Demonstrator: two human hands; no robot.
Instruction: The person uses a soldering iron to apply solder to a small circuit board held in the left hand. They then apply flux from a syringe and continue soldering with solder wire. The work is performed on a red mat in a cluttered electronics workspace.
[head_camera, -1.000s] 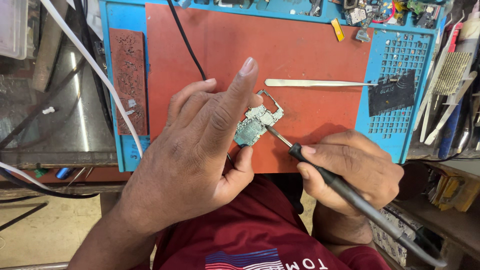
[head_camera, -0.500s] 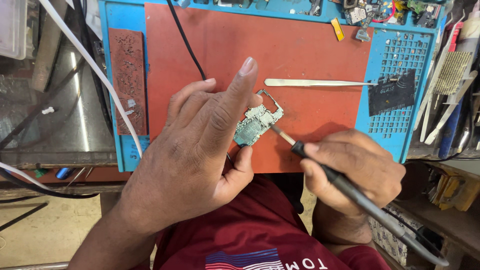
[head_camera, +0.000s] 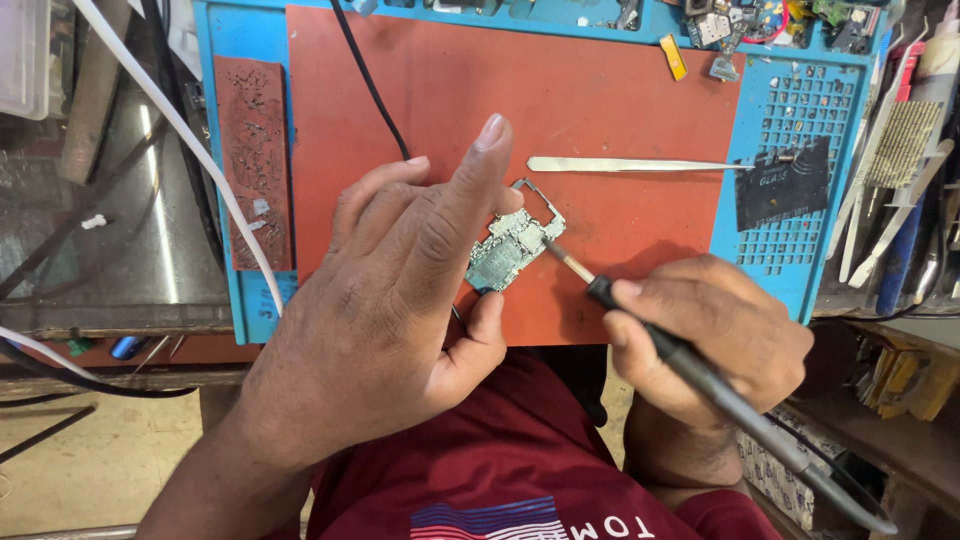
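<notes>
While the left hand (head_camera: 400, 310) pinches the small green circuit board with its thin metal frame (head_camera: 512, 245) between thumb and fingers, its grip is closed on the board's lower left end, and the index finger stands raised above it. The board sits just above the red silicone work mat (head_camera: 620, 100), tilted, with its framed end pointing up and to the right.

The right hand (head_camera: 715, 335) has its grip wrapped around the black-handled soldering iron (head_camera: 700, 370). The iron's metal tip touches the right edge of the board, and its cable end runs off toward the lower right.

Compared with the frames half a second and one second earlier, both hands, the board and the iron keep nearly the same position; the tip stays at the board's right edge, with only a slight shift.

A pair of long silver tweezers (head_camera: 635, 164) lies flat on the mat, just above the right hand and apart from the board. The mat sits in a blue bordered tray (head_camera: 225, 100) on the table. A brown perforated strip (head_camera: 255, 165) lies in the tray's left section. A black cable (head_camera: 370, 85) crosses the mat from the top edge, and a white cable (head_camera: 180, 125) crosses the tray's left side. Small parts fill the tray's upper right compartments, and assorted tools stand at the far right.
</notes>
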